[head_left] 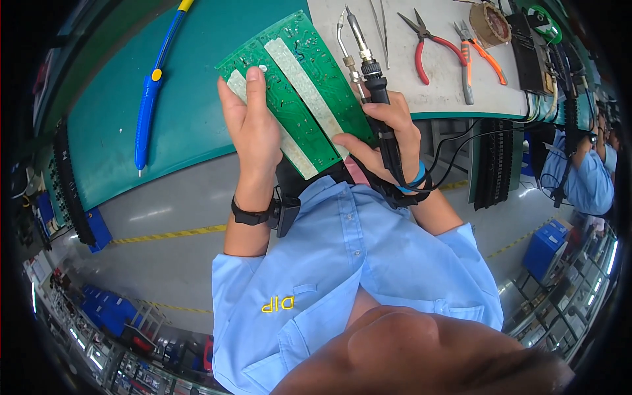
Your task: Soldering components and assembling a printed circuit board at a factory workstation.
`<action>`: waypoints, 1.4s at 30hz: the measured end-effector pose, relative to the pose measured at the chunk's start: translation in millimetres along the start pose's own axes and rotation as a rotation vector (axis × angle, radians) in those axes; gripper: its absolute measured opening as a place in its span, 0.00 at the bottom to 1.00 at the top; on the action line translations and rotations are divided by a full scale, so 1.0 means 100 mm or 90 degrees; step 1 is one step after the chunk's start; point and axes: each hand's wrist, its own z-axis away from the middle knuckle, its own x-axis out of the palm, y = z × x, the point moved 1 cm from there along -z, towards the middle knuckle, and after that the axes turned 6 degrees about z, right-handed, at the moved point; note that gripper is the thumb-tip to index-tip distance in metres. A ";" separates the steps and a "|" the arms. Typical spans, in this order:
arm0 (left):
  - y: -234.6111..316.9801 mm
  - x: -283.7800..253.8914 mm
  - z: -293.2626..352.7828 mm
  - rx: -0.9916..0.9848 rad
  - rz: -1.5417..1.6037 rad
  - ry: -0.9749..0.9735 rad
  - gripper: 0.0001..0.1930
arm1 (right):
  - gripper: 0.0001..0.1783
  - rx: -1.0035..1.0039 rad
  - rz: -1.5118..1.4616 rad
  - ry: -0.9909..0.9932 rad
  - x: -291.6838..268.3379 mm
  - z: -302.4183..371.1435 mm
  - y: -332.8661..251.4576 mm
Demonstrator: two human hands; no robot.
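A green circuit board point(329, 72) with two long whitish strips is tilted in front of me over the bench edge, its solder-dotted face in sight. My left hand point(257, 135) is closed on its left edge, thumb laid over the face and fingers mostly behind. In my right hand point(394, 131) is a black soldering iron point(376, 84), its metal tip pointing away from me, with a thin bent tube alongside. The right thumb also presses the board's lower right part. Black cables run from the iron's rear past my right wrist.
A blue desoldering pump point(147, 112) lies on the green mat point(99, 148) at left. Tweezers point(382, 33), red-handled pliers point(424, 49) and orange-handled cutters point(473, 62) lie right of the board. Beyond are a brown round holder point(488, 25) and a solder spool point(545, 25). A co-worker's sleeve point(582, 174) shows far right.
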 end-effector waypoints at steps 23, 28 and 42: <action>0.00 -0.03 0.02 -0.001 0.010 -0.002 0.15 | 0.40 0.056 -0.107 -0.038 -0.05 0.19 0.17; -0.06 -0.09 0.03 0.015 0.033 -0.014 0.16 | 0.40 0.049 -0.148 -0.030 -0.05 0.19 0.18; -0.08 -0.14 0.07 0.009 0.048 -0.045 0.17 | 0.34 0.100 -0.242 0.024 -0.14 -0.20 0.21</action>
